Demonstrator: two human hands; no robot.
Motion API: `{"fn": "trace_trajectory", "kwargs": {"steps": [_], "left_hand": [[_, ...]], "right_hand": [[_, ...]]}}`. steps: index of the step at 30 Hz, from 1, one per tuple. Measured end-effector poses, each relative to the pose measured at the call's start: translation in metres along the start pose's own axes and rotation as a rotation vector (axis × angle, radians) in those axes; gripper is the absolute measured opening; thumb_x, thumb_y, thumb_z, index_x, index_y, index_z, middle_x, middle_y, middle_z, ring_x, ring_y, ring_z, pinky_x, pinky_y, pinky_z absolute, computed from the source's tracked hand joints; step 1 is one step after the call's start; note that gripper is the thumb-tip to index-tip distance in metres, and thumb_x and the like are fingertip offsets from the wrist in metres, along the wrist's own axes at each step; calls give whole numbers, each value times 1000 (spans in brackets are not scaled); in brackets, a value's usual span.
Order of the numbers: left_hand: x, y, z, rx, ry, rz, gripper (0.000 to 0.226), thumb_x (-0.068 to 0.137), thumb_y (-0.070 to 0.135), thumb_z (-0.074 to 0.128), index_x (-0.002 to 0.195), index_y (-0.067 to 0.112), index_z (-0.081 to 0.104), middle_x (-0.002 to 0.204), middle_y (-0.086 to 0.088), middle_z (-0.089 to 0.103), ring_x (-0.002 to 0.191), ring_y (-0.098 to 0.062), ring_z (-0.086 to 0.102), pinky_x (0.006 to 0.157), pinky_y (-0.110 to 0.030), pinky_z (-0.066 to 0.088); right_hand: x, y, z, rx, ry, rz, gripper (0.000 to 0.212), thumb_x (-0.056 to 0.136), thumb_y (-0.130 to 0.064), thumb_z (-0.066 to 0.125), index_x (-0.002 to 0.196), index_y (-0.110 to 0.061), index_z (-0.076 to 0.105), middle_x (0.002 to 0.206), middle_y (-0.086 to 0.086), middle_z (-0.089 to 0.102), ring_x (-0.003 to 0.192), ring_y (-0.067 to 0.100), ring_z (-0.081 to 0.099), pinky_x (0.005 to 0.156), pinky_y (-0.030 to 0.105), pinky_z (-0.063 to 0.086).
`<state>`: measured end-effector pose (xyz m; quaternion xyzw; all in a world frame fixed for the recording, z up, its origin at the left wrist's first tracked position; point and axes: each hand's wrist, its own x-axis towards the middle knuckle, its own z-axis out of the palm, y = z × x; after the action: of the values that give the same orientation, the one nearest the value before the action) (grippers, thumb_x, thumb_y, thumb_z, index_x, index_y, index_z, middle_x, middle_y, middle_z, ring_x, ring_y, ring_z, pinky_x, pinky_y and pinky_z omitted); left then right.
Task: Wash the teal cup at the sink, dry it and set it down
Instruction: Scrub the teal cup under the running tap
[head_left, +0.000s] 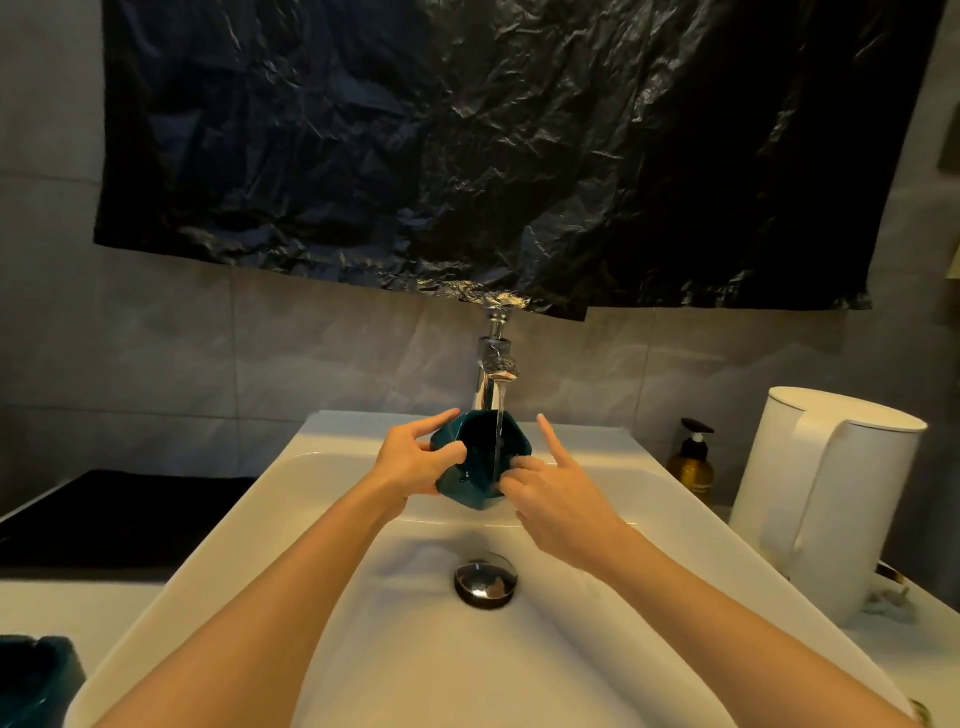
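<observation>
The teal cup (470, 467) is held tilted over the white sink (332, 514), its mouth facing me, under the chrome tap (493, 374). A stream of water runs from the tap into the cup. My left hand (415, 462) grips the cup's left side, thumb over the rim. My right hand (550, 483) is at the cup's right rim with some fingers reaching inside it and the index finger pointing up.
A chrome drain plug (485, 579) sits in the basin. A white kettle (826, 493) and an amber pump bottle (693, 462) stand on the right. A dark mat (119, 514) lies on the left, another teal object (31, 680) at the bottom left. Black plastic sheeting (493, 145) hangs above.
</observation>
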<state>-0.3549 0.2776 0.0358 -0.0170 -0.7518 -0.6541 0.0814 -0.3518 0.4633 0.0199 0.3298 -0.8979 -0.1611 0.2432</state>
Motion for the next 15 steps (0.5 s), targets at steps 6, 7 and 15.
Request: {"fn": "trace_trajectory", "kwargs": {"steps": [6,7,15], "left_hand": [[1,-4,1,44,13,33,51,84,6,65,129,28,55,122,-9,58,106,-29,58,73,-38,57],[1,-4,1,60,13,31,51,84,7,66,129,28,55,122,-8,57,108,-29,57,75,-40,56],[-1,-6,5,79,-21,28,48,83,6,65,126,27,57,118,-7,61,104,-27,59,71,-37,58]], "right_hand": [[3,-11,4,270,-34,32,44,89,-8,54,131,-22,51,130,0,59,131,23,42,119,38,8],[1,-6,4,129,-59,21,40,89,-10,55,128,-21,54,127,0,61,129,22,44,120,40,5],[-3,-3,5,163,-54,30,37,90,-8,52,124,-20,60,124,2,63,126,20,49,115,32,-13]]}}
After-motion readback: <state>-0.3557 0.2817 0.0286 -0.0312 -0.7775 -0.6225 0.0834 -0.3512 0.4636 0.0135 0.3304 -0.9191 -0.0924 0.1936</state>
